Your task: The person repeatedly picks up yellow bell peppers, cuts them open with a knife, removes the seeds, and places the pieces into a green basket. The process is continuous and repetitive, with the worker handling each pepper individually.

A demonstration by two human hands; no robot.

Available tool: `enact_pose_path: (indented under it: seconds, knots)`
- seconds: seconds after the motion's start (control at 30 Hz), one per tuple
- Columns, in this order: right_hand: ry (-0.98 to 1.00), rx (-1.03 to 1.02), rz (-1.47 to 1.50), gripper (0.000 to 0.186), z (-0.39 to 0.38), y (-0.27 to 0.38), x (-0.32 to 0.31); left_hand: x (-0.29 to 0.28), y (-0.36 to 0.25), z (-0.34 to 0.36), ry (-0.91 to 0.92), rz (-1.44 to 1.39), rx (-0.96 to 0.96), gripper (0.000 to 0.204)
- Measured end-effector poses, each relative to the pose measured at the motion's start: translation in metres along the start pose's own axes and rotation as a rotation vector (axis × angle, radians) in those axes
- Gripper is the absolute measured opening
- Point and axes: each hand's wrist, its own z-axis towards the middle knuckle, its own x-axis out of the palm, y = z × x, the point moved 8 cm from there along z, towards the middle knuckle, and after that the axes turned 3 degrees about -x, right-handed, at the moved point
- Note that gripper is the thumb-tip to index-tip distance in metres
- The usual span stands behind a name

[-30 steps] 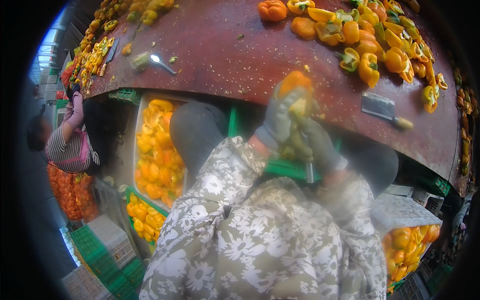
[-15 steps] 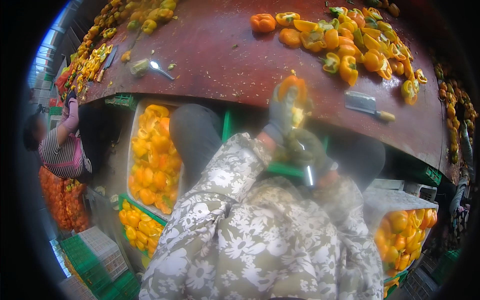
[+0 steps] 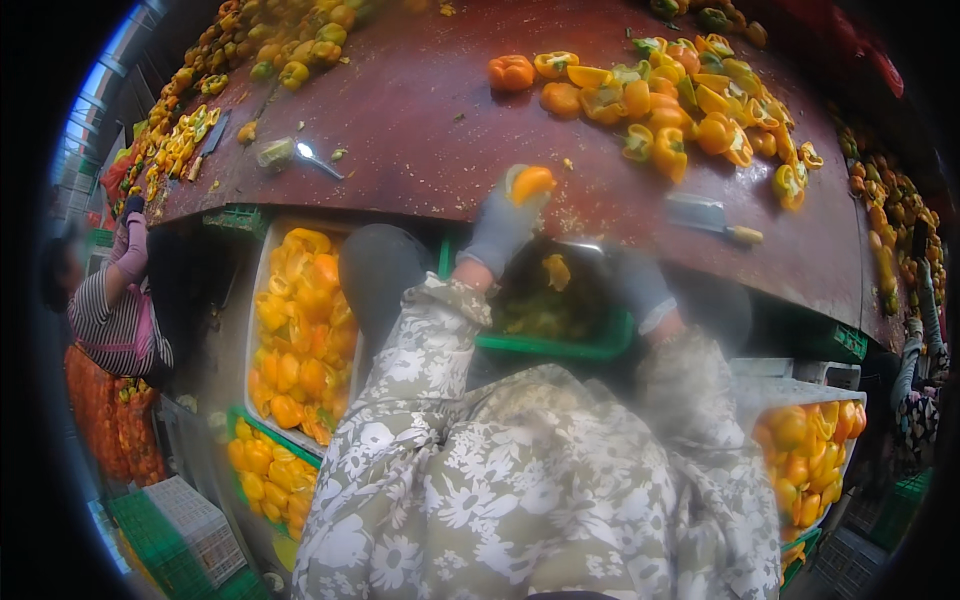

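My left hand [image 3: 503, 225], in a grey glove, is closed around an orange bell pepper piece [image 3: 532, 184] above the front edge of the red table. Off the table edge on the right, my gloved right hand [image 3: 640, 287] is smeared; a shiny metal tool [image 3: 580, 246] juts from it toward the left hand, its kind unclear. Between the hands, a yellowish pepper scrap [image 3: 556, 272] hangs in the air over a green crate [image 3: 600, 345] with pale scraps inside, between my knees.
Cut peppers [image 3: 715, 110] are heaped at the table's far right, with a cleaver [image 3: 697, 212] nearer me. A metal spoon [image 3: 318, 160] lies at left. Pepper-filled crates [image 3: 305, 330] stand on both sides. Another person [image 3: 120, 310] works at far left.
My hands have moved apart, the left one up and leftward with the pepper piece. A scrap has come loose between them. The metal tool now points left instead of down.
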Motion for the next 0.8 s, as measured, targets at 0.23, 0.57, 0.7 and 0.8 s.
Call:
enact_pose_path:
  seconds: [0.23,0.57,0.7,0.8]
  knots:
    - [-0.83,0.3,0.16,0.042,0.066,-0.143,-0.117,-0.295,0.025,-0.12,-0.757,0.253,0.363,0.055]
    - [-0.699,-0.1,0.604,0.023,0.033,-0.065,-0.1,-0.031,-0.036,-0.057,0.291,-0.64,-0.05,0.064]
    - [-0.175,0.003,1.196,0.025,-0.018,0.057,-0.079,0.063,-0.028,-0.069,1.111,-1.333,-0.54,0.091]
    - [-0.062,0.144,1.347,0.029,-0.013,0.053,-0.066,0.072,-0.024,-0.069,0.943,-1.458,-0.6,0.081]
